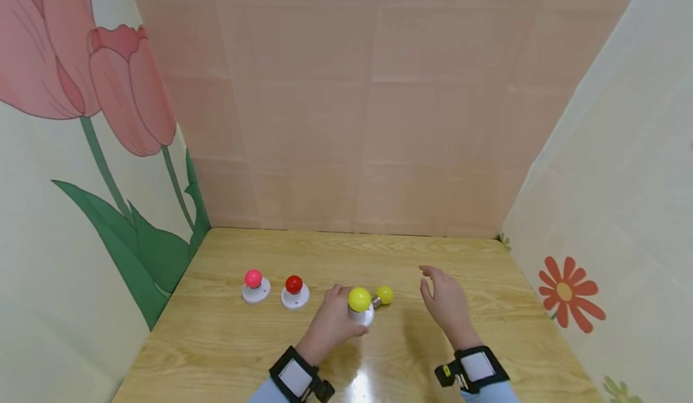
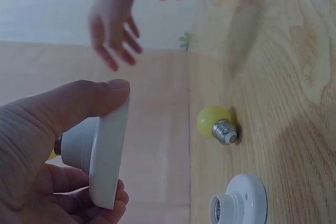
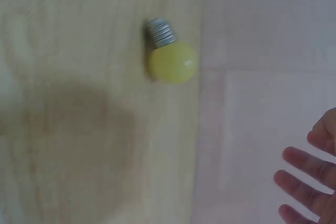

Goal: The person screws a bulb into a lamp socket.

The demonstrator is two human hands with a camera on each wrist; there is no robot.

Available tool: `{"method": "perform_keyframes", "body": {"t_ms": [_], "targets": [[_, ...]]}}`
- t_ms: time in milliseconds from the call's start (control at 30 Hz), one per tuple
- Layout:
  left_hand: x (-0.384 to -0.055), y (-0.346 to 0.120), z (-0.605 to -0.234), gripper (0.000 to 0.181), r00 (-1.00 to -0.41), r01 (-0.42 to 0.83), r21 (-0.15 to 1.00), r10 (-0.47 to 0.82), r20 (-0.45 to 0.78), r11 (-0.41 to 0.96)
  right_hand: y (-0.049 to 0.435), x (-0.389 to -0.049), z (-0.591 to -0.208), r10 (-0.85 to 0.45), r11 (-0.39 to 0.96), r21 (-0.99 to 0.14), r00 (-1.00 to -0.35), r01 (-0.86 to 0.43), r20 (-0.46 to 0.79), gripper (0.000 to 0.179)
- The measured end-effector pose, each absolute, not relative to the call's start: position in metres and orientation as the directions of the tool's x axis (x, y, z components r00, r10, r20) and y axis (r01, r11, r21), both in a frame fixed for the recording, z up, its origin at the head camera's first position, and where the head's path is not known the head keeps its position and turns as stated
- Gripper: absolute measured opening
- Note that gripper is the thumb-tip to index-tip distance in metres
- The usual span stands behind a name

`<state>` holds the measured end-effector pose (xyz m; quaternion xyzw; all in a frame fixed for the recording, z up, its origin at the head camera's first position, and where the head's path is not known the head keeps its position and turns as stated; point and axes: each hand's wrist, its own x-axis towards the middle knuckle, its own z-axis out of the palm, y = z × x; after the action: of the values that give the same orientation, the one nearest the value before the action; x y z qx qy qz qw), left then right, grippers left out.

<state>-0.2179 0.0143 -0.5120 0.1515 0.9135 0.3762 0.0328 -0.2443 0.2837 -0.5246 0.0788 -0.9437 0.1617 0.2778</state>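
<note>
My left hand [image 1: 338,317] grips a white lamp socket [image 2: 108,156] by its round base, thumb on one side and fingers on the other. A yellow bulb [image 1: 360,299] sits in this socket; in the left wrist view the hand hides most of it. Just beyond lies a loose yellow bulb [image 2: 212,120] on its side, its metal screw base showing. An empty white socket [image 2: 247,200] stands on the table near it. To the right of the loose bulb, my right hand [image 1: 446,304] hovers over the table with fingers relaxed and apart, holding nothing.
Toward the left of the wooden table [image 1: 216,343] stand two white sockets, one with a red bulb [image 1: 294,284], the other with a pink bulb [image 1: 252,278]. A pinkish-tan backdrop [image 1: 352,120] rises behind the table, with flower-printed cloths at both sides.
</note>
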Motion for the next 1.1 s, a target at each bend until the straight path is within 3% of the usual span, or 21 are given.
{"method": "perform_keyframes", "body": {"t_ms": [133, 267, 367, 467, 767, 933, 1100], "targets": [[-0.217, 0.014, -0.512, 0.08, -0.953, 0.246, 0.696, 0.299, 0.047, 0.674, 0.296, -0.243, -0.542, -0.03, 0.963, -0.233, -0.911, -0.137, 0.411, 0.027], [-0.216, 0.013, -0.513, 0.083, -0.952, 0.243, 0.696, 0.302, 0.039, 0.675, 0.302, -0.24, -0.553, 0.0, 0.976, -0.216, -0.987, -0.036, 0.162, 0.028], [-0.216, 0.012, -0.515, 0.083, -0.951, 0.251, 0.696, 0.306, 0.047, 0.673, 0.304, -0.239, -0.557, 0.015, 0.97, -0.242, -1.0, 0.019, -0.021, 0.029], [-0.217, 0.009, -0.519, 0.081, -0.95, 0.259, 0.688, 0.309, 0.053, 0.678, 0.304, -0.239, -0.559, 0.014, 0.963, -0.265, -0.992, 0.047, -0.126, 0.029], [-0.224, -0.024, -0.533, 0.074, -0.977, 0.192, 0.71, 0.202, 0.072, 0.677, 0.3, -0.239, -0.558, 0.014, 0.956, -0.285, -0.98, 0.071, -0.197, 0.03], [-0.228, -0.065, -0.517, 0.066, -0.99, 0.101, 0.761, -0.015, 0.143, 0.641, 0.296, -0.239, -0.555, -0.002, 0.953, -0.298, -0.986, 0.049, -0.17, 0.028], [-0.233, -0.115, -0.509, 0.072, -0.96, -0.069, 0.785, -0.256, 0.116, 0.615, 0.293, -0.239, -0.552, -0.023, 0.946, -0.323, -0.988, 0.028, -0.152, 0.029]]}}
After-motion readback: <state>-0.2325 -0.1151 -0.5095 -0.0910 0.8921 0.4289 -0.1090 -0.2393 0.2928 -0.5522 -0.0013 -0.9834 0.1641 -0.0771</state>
